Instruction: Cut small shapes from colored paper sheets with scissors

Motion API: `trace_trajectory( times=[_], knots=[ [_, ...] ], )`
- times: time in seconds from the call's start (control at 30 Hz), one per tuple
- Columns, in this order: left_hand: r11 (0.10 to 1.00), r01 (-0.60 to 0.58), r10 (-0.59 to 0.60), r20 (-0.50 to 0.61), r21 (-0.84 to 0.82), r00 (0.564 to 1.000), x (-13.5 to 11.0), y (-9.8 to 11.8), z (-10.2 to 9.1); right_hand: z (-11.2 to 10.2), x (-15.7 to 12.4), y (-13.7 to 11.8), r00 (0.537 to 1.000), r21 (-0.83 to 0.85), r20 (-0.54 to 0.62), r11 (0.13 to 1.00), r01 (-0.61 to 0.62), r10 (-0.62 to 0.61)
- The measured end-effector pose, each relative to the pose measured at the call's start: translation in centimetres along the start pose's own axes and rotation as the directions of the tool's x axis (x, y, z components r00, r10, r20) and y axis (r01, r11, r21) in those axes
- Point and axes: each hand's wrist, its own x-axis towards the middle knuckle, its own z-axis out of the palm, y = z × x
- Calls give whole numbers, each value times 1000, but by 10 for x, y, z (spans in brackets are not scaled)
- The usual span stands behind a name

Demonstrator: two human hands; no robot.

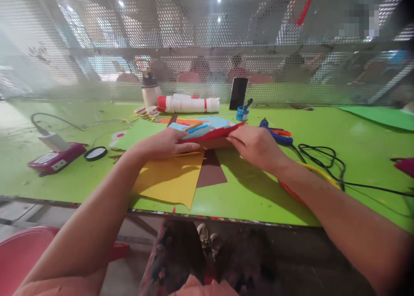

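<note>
Both hands are at a red sheet of paper (213, 134) whose near edge is raised off the table. My right hand (258, 146) pinches its right end between thumb and fingers. My left hand (168, 144) grips the left part of the same edge, with some fingertips hidden. Light blue paper pieces (220, 123) and a pencil-like brown stick (194, 126) lie on top, just behind the left fingers. Below are a yellow sheet (168, 175) and a dark brown sheet (211, 171). Light green paper (142, 132) lies left of the stack.
On the green table (252, 197) stand a bottle (150, 91), a white-and-red roll (190, 103), a phone (238, 93) and a blue jar (242, 113). A blue glue gun (274, 134) and black cable (323, 154) lie right. A purple power strip (56, 158) sits left.
</note>
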Motion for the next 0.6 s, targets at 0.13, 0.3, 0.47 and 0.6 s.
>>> trace_trajectory(
  times=[0.13,0.3,0.47,0.6],
  knots=[
    [999,17,-15,-40,44,999,2,-1,3,10,9,6,997,17,-59,999,-46,47],
    [999,7,-4,-62,47,998,6,-5,2,7,8,6,985,13,-155,998,-67,69],
    [992,74,-66,-73,107,995,5,-3,-1,-5,8,-34,968,-114,-244,993,22,-49],
    [993,23,-13,-84,115,996,4,-3,0,13,23,-71,956,-191,207,950,246,-206]
  ],
)
